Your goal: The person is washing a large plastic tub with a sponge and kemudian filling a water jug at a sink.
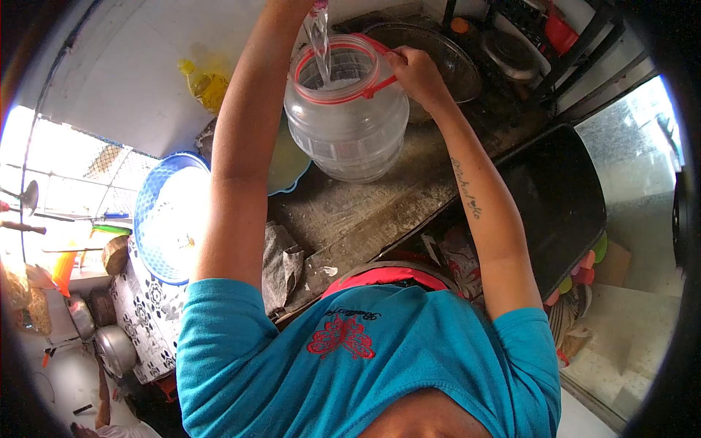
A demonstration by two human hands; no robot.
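A large clear plastic jar [350, 137] with ribbed walls and a red ring at its wide mouth stands on the worn counter [350, 213]. My right hand [417, 71] grips the jar's red carrying handle [381, 86] at the right of the rim. A stream of clear water [319, 41] falls from the top edge of the picture into the open mouth and splashes inside. My left arm reaches up past the jar's left side. The left hand lies beyond the top edge, so its hold is hidden. Something pink shows where the stream enters the picture.
Behind the jar sits a dark wide pan [457, 55]. A light-blue basin [287, 159] is partly behind my left arm. Left are a yellow bottle [208, 85], a blue basket [148, 219] and a grey cloth [280, 263]. A black tub [553, 202] stands right. Another person's arm shows lower left.
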